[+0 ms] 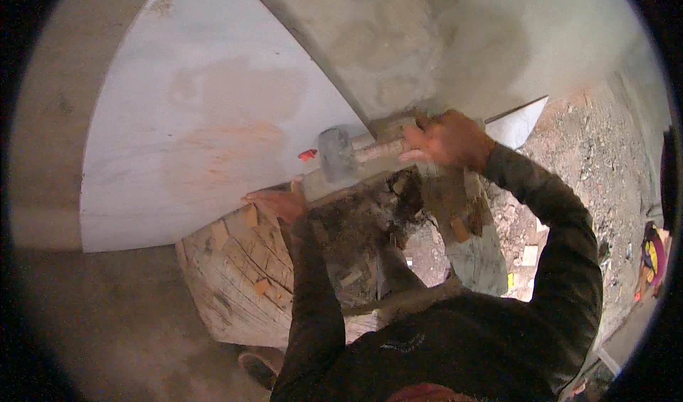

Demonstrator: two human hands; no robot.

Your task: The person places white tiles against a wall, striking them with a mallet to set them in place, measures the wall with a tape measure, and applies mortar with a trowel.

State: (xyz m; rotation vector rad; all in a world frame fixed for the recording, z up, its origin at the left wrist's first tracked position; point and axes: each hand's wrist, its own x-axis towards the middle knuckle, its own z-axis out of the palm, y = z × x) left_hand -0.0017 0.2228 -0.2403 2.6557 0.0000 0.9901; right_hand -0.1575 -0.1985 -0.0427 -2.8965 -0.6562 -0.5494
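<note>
Mallet [337, 156] is overlapping the lower-right edge of the panel [235, 39]. Right hand [453, 140] is gripping the handle [382, 150], seemingly for control; left hand [283, 204], thumb spread, is resting by the panel, probably for steadying.

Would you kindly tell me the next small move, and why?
Perhaps a light tap with the mallet on the white panel, keeping the left hand clear: the right hand grips the handle, the mallet appears near the panel's edge, and the left hand lies close.
</note>
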